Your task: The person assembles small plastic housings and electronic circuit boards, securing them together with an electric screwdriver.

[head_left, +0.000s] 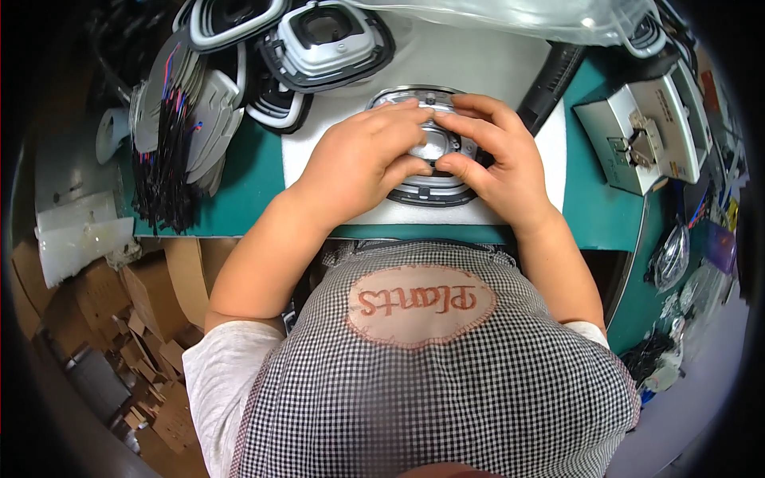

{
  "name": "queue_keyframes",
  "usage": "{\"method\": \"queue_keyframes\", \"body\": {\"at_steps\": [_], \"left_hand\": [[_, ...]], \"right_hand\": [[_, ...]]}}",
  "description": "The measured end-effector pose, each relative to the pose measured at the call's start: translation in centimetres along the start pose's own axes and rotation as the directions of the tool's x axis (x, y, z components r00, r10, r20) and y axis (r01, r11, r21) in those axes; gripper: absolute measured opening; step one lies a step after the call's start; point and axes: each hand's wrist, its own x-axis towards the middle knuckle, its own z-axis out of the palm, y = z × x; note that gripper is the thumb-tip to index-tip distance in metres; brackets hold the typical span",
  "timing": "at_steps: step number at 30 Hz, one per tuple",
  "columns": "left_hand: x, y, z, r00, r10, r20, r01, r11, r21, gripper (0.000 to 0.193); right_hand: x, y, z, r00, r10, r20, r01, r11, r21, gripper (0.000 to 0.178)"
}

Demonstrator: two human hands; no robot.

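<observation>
On the white pad in front of me lies a rounded silver-and-black housing, its outer rim showing beyond my hands. My left hand curves over its left side, with the thumb and fingertips at the raised middle. From the other side, my right hand bends its fingers and thumb around the same middle part. Both hands are closed on the housing, and the thumb tips sit close together at its near side. The fingers cover much of the centre, so any small piece between them is hidden.
Similar silver-and-black housings are piled at the back left. Flat grey plates with bundled wires stand at the left. A clear plastic bag lies along the back. To the right are a long black bar and a white device.
</observation>
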Motion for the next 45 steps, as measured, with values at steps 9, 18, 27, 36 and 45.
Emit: {"method": "queue_keyframes", "body": {"at_steps": [9,18,27,36,45], "left_hand": [[-1.1,-1.6,0.9,0.986,-0.137,-0.099,0.111,0.968,-0.225,0.053],[-0.4,-1.2,0.1,0.983,-0.180,-0.023,0.172,0.964,-0.203,0.047],[-1.1,-1.2,0.2,0.985,-0.162,-0.061,0.151,0.977,-0.149,0.047],[-2.6,1.0,-2.3,0.959,-0.124,-0.255,0.094,0.988,-0.125,0.054],[-3.9,-4.4,-16.9,0.664,-0.207,-0.719,0.598,0.724,0.344,0.062]], "right_hand": [[0.1,-0.1,0.4,1.000,0.008,0.005,-0.007,1.000,-0.030,0.046],[0.6,-0.7,0.1,0.998,0.040,0.050,-0.035,0.995,-0.095,0.045],[0.8,-1.3,0.0,0.997,0.050,0.065,-0.042,0.992,-0.119,0.044],[-0.7,-1.7,-1.7,0.987,0.070,-0.144,-0.081,0.994,-0.074,0.045],[-1.7,1.9,-4.4,0.851,0.251,-0.461,-0.215,0.968,0.131,0.048]]}}
